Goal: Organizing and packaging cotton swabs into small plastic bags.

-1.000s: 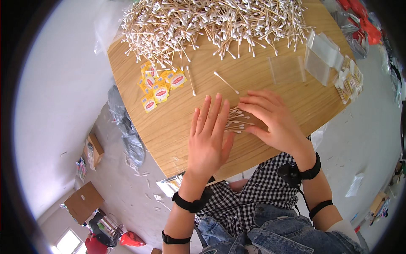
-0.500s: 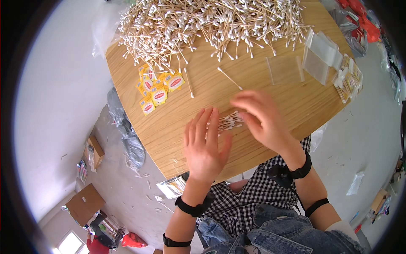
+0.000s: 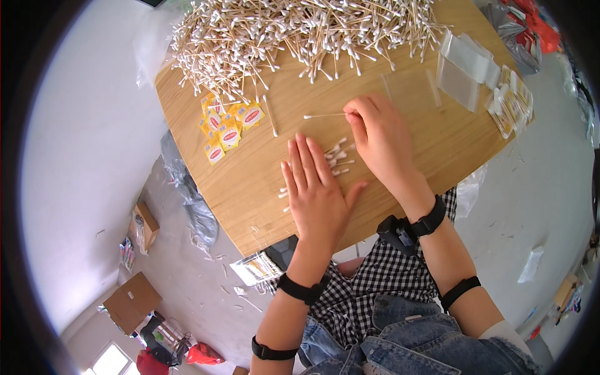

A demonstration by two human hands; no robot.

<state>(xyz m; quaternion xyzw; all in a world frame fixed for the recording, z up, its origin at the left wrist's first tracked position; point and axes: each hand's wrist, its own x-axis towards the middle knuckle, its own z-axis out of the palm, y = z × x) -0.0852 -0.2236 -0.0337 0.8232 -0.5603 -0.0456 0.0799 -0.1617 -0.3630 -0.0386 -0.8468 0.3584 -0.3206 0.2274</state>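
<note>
My left hand point(image 3: 317, 203) lies flat, fingers stretched out, over a small bunch of cotton swabs point(image 3: 339, 156). Their white tips stick out on both sides of the fingers. To the right and farther up the table, my right hand point(image 3: 384, 137) pinches one end of a single cotton swab point(image 3: 325, 115) between thumb and fingertips. That swab points left, level with the wooden tabletop point(image 3: 237, 194). Another loose cotton swab point(image 3: 270, 117) lies left of it, beside several small yellow cards point(image 3: 229, 133).
A large heap of cotton swabs point(image 3: 294, 40) covers the table's far side. On the right lie a flat clear bag point(image 3: 409, 90), a stack of clear bags point(image 3: 459, 72) and several filled packets point(image 3: 511, 103). A grey plastic bag point(image 3: 194, 206) is on the floor at left.
My right hand has moved up from beside the bunch and taken hold of the loose cotton swab. My left hand has flattened over the bunch, with its fingers pointing farther up the table.
</note>
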